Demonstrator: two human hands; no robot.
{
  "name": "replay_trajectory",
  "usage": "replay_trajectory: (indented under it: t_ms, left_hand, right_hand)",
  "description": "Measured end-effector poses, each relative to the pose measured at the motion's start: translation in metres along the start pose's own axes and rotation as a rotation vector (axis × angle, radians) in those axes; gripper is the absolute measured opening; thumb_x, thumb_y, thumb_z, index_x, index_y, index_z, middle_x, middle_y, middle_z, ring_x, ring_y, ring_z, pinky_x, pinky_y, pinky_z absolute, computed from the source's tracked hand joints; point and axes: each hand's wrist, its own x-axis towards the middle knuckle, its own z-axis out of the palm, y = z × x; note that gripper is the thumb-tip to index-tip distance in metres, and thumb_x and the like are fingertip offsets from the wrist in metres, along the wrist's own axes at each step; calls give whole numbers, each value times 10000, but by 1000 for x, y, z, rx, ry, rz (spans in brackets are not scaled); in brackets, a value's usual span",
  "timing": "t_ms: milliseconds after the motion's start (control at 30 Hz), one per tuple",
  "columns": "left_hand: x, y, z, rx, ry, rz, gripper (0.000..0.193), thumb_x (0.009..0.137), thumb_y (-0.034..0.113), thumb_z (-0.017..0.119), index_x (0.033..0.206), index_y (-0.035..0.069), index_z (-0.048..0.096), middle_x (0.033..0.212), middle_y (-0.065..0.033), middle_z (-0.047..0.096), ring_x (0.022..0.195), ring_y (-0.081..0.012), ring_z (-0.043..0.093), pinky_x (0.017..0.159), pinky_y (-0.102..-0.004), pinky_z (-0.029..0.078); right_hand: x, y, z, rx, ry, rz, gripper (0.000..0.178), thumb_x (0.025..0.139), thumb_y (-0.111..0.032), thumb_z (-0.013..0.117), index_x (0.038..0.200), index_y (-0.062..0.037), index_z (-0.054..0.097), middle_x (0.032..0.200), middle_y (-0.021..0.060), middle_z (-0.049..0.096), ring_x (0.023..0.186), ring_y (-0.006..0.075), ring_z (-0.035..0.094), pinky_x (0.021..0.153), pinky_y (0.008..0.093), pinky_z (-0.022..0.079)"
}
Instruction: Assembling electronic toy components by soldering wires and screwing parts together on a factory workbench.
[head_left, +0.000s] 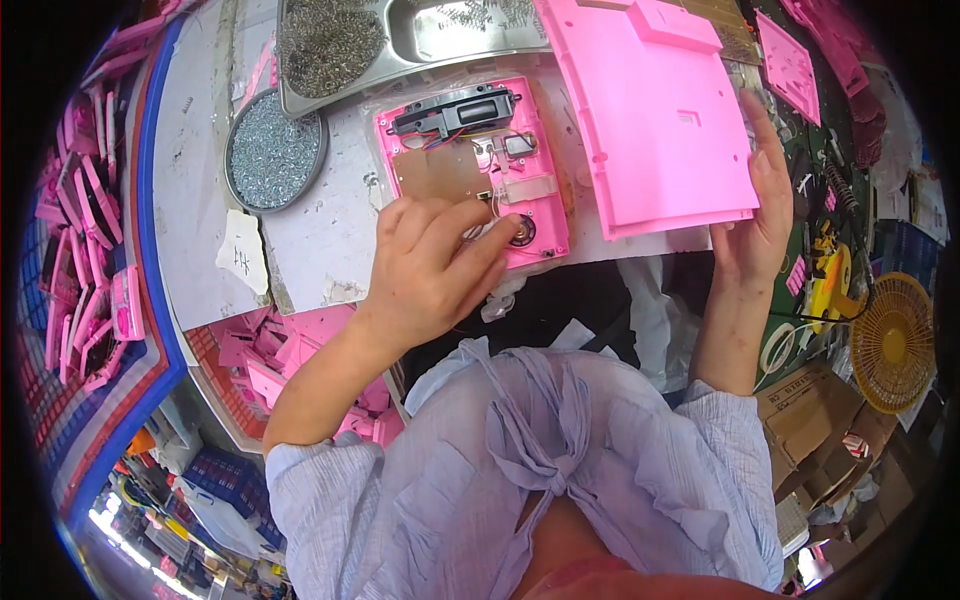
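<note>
An open pink plastic housing (558, 222) lies on the work table in front of me. Inside it are a long black part (455, 113), a brown board (440, 172), thin wires and a small round black part (524, 233) in the near right corner. My left hand (430, 262) is over the near edge with its fingers curled together, fingertips at the round part and the wires; what they pinch is hidden. To the right, my right hand (762, 200) grips a large pink plastic cover (660, 130) by its right edge, tilted up beside the housing.
A round dish of small silvery screws (276, 150) stands left of the housing. Behind it lies a metal tray (400, 75) with small metal pieces. Pink parts fill a basket (90, 250) at far left and a bin (300, 350) below the table. A yellow fan (892, 343) stands at right.
</note>
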Motion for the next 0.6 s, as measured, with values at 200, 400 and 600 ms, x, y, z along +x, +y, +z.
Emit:
replay_trajectory:
  t_ms: [200,400,600]
  left_hand:
    - [1,3,-2,38,-81,-22,430,750,214,814,1160,112,731,1135,-65,596,859,-215,566,847,-402,411]
    - [29,7,-28,-1178,283,-604,687,901,115,708,1509,23,400,1099,-118,604,799,-141,570,701,-312,520]
    - [60,-8,-38,-979,378,-553,784,918,63,677,1565,-22,243,1125,-185,691,895,-187,700,781,-304,577]
  right_hand:
    - [-1,0,-1,47,-31,-15,620,1025,-178,545,1518,110,304,1391,232,566,1117,202,667,963,330,541]
    - [3,-2,37,-8,31,-27,625,1017,-191,562,1512,106,322,1210,185,673,851,126,699,755,241,545]
    - [-7,10,82,-565,-274,12,622,1001,-136,605,1549,-31,331,693,28,639,610,110,582,575,274,439]
